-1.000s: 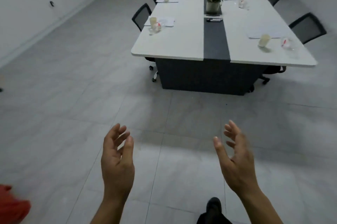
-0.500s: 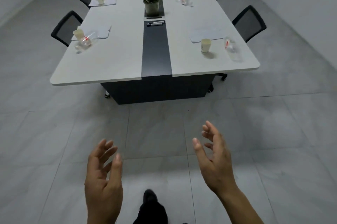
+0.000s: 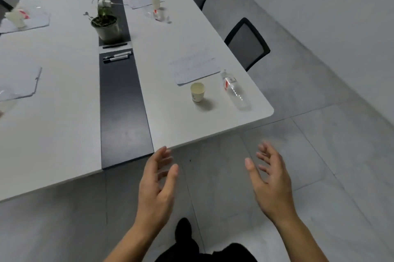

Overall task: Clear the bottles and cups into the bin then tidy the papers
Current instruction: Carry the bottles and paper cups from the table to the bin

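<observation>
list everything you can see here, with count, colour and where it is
table: one, white with a dark centre strip, upper left
paper cup: one, cream, upright near the table's near right corner
bottle: one, clear with a red label, on its side right of the cup
papers: one white stack behind the cup, more at the left edge
markers: two, white and black, on the strip
potted plant: one, green in a grey pot, behind the markers
farther cups and bottles: several, blurred, count unclear
chairs: at least two, black, table's right side
floor: grey tiles
shoe: one, black, bottom centre
left hand: open, empty, at the table's near edge
right hand: open, empty, over the floor
</observation>
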### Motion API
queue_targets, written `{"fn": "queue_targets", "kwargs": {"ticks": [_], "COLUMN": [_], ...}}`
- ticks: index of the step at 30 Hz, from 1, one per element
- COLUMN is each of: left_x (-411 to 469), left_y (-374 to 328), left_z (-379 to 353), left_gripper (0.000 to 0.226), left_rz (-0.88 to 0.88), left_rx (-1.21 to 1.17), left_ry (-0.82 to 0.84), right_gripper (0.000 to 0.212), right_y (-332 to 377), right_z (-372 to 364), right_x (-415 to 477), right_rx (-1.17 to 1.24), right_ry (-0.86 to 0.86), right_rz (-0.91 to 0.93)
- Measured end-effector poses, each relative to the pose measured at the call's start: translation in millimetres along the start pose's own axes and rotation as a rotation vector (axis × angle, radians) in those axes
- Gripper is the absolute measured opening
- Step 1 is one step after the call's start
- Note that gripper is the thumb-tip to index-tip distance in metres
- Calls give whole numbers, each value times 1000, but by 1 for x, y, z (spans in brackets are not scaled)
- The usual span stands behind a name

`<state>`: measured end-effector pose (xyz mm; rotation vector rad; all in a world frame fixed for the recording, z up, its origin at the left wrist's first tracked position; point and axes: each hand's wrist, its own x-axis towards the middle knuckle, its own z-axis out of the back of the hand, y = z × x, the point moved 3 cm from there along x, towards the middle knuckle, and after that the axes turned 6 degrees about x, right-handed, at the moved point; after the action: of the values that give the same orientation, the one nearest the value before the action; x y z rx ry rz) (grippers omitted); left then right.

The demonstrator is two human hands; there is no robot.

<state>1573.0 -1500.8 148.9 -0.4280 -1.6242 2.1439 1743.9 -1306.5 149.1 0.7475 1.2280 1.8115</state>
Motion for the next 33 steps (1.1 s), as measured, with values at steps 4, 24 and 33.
{"fn": "queue_targets", "kwargs": {"ticks": [4, 24, 33], "left_x": [84, 337, 377], "left_y": [-37, 9, 97], "left_z": [-39, -216, -241], "left_gripper": [46, 76, 108], "left_rz": [-77, 250, 386], "left_rx": [55, 646, 616], "left_ry": [122, -83, -21], "right_gripper": [59, 83, 108], "right_y": [6, -93, -158], "right_z": [7, -52, -103], "right_x": [68, 469, 475], "right_rx": [77, -228, -263], "right_ry": [-102, 420, 404], "right_rz": [-24, -220, -410]}}
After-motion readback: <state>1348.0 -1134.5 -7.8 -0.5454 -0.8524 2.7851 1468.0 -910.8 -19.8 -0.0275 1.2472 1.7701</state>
